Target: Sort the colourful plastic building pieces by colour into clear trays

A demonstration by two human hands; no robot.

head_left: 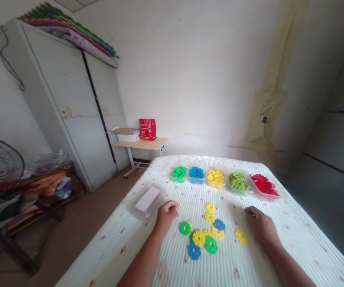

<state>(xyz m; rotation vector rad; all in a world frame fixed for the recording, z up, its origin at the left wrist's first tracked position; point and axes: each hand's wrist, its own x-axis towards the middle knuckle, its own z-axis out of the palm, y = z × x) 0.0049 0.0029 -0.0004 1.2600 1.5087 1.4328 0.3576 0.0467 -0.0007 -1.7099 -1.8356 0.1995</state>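
White cloth bears five filled tubs, two blue discs outside them.

Pretty bare setup tbh: the left forearm and right forearm are showing bare right to the view's edge, narrowing at the wrists. The left hand and right hand are going bare too, nails looking too small to make out.

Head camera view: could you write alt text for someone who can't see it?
A left hand and a right hand flank a cluster of yellow, blue and green flower-shaped discs on a white table cover. A single yellow disc lies near the right hand; five tubs of coloured pieces stand behind.
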